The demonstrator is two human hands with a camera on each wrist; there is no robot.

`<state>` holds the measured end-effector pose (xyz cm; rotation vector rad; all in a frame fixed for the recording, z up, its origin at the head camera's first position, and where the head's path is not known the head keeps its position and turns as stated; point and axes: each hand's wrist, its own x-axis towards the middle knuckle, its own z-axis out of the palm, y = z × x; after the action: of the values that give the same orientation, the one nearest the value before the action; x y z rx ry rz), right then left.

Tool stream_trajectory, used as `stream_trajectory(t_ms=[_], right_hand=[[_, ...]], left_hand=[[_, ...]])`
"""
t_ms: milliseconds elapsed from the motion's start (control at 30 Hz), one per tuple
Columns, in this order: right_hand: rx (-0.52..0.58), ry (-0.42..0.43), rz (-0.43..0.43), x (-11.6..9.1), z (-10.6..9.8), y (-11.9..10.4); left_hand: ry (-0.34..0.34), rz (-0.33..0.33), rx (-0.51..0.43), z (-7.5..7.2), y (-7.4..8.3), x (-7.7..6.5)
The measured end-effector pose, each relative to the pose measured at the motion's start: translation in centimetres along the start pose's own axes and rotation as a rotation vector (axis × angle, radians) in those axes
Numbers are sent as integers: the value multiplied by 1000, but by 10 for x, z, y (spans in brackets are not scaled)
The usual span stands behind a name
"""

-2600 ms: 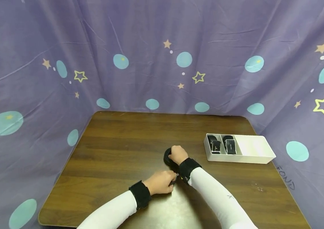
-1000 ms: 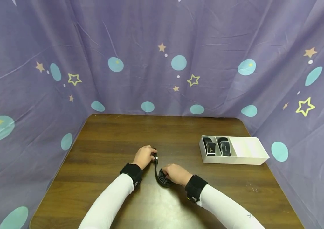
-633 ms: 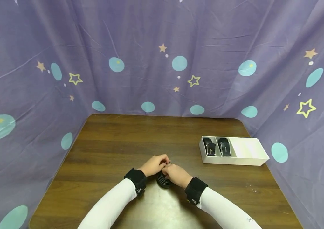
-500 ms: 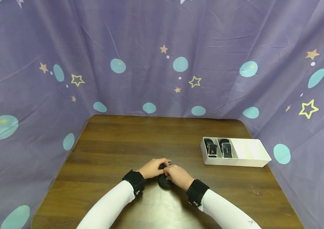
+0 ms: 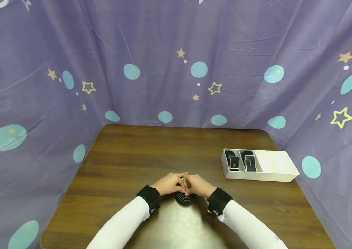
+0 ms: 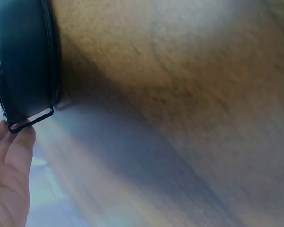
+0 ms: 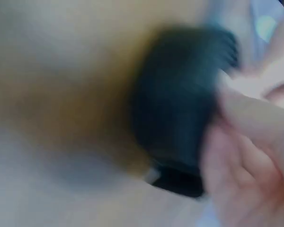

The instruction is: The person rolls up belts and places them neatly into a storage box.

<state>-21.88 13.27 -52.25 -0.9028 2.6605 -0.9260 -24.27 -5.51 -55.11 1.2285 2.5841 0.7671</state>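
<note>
A black leather belt lies rolled in a tight coil near the middle of the table, turns facing up. My left hand holds its far left side. In the left wrist view, the fingertips of that hand touch a thin metal frame, apparently part of the buckle, at the edge of the belt. From the other side my right hand pinches the coil, and the fingers of both hands meet over it. The right wrist view is blurred; there the right hand grips the rolled belt.
At the right of the wooden table stands a white divided box. Its two left compartments hold one rolled black belt and another rolled belt, buckles showing. A white cover spans its right part. A purple curtain encloses the table.
The left hand has brought the loose buckle end, held out from the coil a second ago, in against the roll. The right hand's fingers have shifted on the coil to meet the left's.
</note>
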Motion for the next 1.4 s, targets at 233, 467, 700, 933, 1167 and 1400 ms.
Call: stream_trajectory(t_ms=[233,467,700,933,1167,1400], right_hand=[[-124,159,107,8,-12,9],[-153,150,210,19,-13,11],[-314,105,313,40,-14,2],[-446,67,339,53,-13,0],[-491,148,373,64,-18,12],[-479,188,448,67,-31,39]], left_hand=[[22,14,90,2,6,-2],[200,161,560,1,20,-10],[215,477,907,-9,30,0],[-13,446,872,-9,34,8],[24,365,764,2,29,4],[61,373,732,5,18,-13]])
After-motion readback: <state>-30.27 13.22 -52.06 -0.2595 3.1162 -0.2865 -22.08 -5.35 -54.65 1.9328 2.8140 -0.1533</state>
